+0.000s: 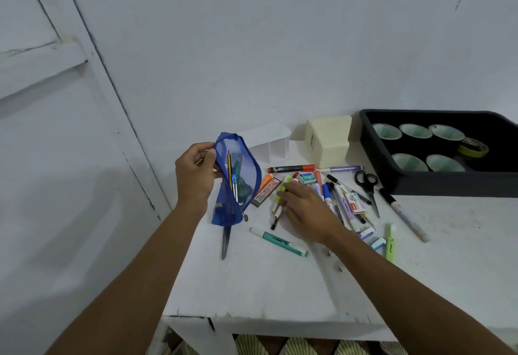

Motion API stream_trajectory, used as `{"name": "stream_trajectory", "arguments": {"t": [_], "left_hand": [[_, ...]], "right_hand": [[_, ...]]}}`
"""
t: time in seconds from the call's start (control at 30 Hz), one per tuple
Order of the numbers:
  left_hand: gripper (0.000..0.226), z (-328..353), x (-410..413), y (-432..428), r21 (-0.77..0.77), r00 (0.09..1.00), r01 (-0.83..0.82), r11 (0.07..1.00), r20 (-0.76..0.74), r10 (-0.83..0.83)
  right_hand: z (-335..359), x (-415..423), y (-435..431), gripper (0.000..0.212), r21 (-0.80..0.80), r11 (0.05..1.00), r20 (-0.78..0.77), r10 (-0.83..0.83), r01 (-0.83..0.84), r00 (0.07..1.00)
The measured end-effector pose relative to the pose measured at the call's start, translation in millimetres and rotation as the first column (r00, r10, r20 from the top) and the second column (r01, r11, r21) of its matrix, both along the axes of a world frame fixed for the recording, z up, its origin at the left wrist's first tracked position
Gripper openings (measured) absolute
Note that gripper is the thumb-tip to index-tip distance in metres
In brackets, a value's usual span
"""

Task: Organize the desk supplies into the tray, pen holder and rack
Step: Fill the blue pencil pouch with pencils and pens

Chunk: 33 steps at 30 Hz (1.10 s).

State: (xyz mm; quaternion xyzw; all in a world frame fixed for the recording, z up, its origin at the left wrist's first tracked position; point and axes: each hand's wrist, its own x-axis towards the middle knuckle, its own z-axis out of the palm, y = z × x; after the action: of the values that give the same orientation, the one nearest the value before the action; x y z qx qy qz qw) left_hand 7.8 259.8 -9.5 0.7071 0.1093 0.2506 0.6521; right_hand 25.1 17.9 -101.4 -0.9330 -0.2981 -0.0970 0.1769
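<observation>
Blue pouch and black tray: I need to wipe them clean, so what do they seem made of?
The blue pouch looks like sheer mesh fabric with a zip: its contents show through. The black tray looks like moulded matte plastic, judging by rounded corners and dull surface.

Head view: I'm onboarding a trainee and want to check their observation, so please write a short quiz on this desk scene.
1. How many pale cups sit in the black tray?
2. True or false: the left hand holds the blue mesh pouch.
3. The black scissors lie: A) in the tray, B) on the white table, C) in the pouch.
Key: 1 five; 2 true; 3 B.
</observation>
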Motion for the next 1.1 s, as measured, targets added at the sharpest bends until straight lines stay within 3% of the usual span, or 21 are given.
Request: {"name": "stream_trajectory", "arguments": {"t": [0.13,0.33,0.57,0.73,0.87,0.93,1.0,1.03,1.1], "left_hand": [[0.016,3.4,-0.8,-8.8,0.019,0.999,0.036,0.999,0.001,-0.036],[0.016,5.8,1.9,-22.8,-0.023,0.999,0.050,0.998,-0.013,-0.050],[0.016,14.6,-4.0,-15.4,-0.035,0.999,0.031,0.999,0.026,-0.030],[0.017,16.5,-10.4,0.2,-0.021,1.000,0.001,1.000,0.024,0.000],[0.015,15.3,-14.0,9.8,-0.030,0.999,-0.025,0.999,0.026,0.025],[0.015,15.5,-14.4,12.3,-0.025,0.999,-0.036,0.999,0.024,0.037],[0.015,15.4,-13.6,14.1,-0.015,0.999,-0.040,0.999,0.031,0.040],[0.015,15.3,-13.3,13.7,-0.006,0.999,-0.039,0.999,0.030,0.039],[0.015,16.2,-11.2,11.7,0.001,0.999,-0.028,1.000,0.028,0.028]], "right_hand": [[2.6,-8.9,-5.1,0.032,0.218,0.968,0.041,-0.134,0.122,0.990],[15.6,-3.3,-5.5,0.022,0.166,0.980,0.015,-0.111,0.107,0.994],[36.2,30.8,37.5,0.034,-0.139,0.990,-0.065,-0.018,0.009,0.998],[42.8,55.3,56.6,0.040,-0.377,0.920,-0.160,0.049,-0.106,0.986],[50.3,62.8,61.9,0.031,-0.528,0.832,-0.105,0.135,-0.170,0.985],[55.3,65.6,52.2,0.019,-0.420,0.893,-0.087,0.136,-0.160,0.987],[63.3,63.6,38.4,0.012,-0.034,0.997,-0.106,0.062,-0.066,0.992],[70.6,60.1,31.9,0.015,0.197,0.980,-0.106,-0.001,0.022,0.994],[89.9,52.8,21.9,0.023,0.542,0.809,-0.145,-0.175,0.226,0.974]]}}
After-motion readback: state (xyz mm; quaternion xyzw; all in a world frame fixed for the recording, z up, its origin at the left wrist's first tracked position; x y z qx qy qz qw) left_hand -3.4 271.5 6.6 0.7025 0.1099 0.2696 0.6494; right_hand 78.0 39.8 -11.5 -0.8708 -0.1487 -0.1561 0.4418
